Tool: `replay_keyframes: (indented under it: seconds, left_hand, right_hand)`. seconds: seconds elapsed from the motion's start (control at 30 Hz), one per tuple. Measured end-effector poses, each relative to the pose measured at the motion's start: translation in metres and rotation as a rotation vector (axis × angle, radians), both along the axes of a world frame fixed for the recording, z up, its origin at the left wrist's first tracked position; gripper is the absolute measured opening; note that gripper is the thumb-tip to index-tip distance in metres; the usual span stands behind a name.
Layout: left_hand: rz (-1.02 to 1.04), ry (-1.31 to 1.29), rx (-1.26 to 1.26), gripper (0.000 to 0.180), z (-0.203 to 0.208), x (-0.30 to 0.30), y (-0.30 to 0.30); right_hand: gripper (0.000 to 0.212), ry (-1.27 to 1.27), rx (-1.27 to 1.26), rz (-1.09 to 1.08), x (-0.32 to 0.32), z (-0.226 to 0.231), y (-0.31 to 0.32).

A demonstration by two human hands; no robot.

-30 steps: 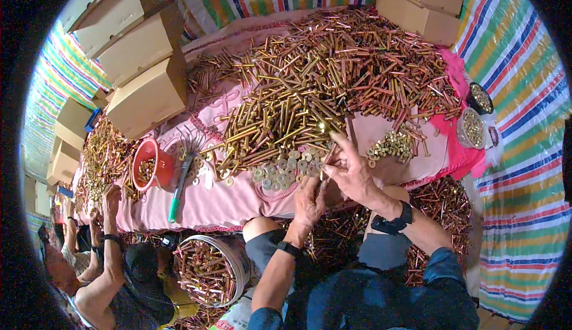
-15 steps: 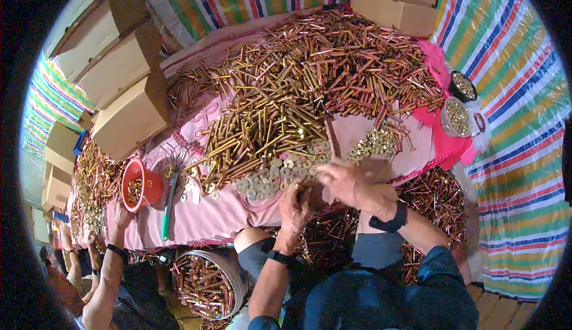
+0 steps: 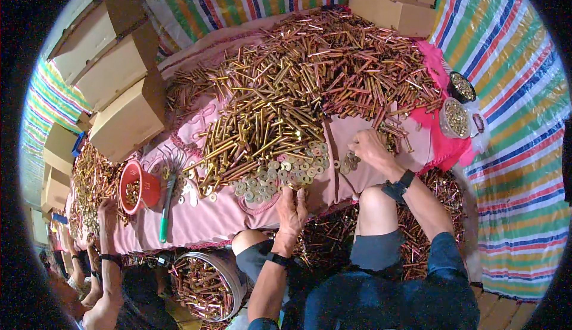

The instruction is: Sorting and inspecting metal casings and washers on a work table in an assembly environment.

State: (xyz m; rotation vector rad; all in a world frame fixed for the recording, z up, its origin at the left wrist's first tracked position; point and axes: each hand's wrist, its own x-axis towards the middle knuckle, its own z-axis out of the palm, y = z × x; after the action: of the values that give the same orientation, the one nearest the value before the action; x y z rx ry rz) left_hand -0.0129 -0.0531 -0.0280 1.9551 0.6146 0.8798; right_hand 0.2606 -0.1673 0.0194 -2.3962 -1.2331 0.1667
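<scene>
A person's right hand (image 3: 370, 149) dips curled fingers to a small cluster of nuts (image 3: 351, 162) on a pink-draped bench (image 3: 344, 128), while the left hand (image 3: 291, 214) sits at the near edge, thumb and fingertips pointing up beside spread washers (image 3: 259, 187). Whether either hand's fingers grasp anything cannot be told. Beyond the washers lies a heap of long bolts (image 3: 256, 133); a red bucket (image 3: 148, 190) stands to the left.

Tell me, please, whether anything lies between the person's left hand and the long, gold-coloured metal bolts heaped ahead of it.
Yes: a spread of flat, round metal washers lies on the pink cloth between the left hand and the bolts.
</scene>
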Motion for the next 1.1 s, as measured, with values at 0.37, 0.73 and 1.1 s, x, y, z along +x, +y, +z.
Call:
replay_keyframes:
  seconds: [0.37, 0.73, 1.1]
  left_hand:
    - [-0.017, -0.09, 0.096, 0.011, 0.0, 0.015, -0.002]
    - [0.008, -0.045, 0.122, 0.014, -0.008, 0.008, 0.004]
    - [0.004, 0.044, 0.028, 0.016, -0.012, 0.002, 0.003]
  right_hand:
    - [0.021, 0.161, 0.27, -0.038, 0.041, -0.028, -0.007]
    - [0.016, -0.14, -0.007, 0.161, 0.038, -0.015, -0.018]
    - [0.013, 0.054, 0.098, 0.167, -0.001, 0.013, -0.005]
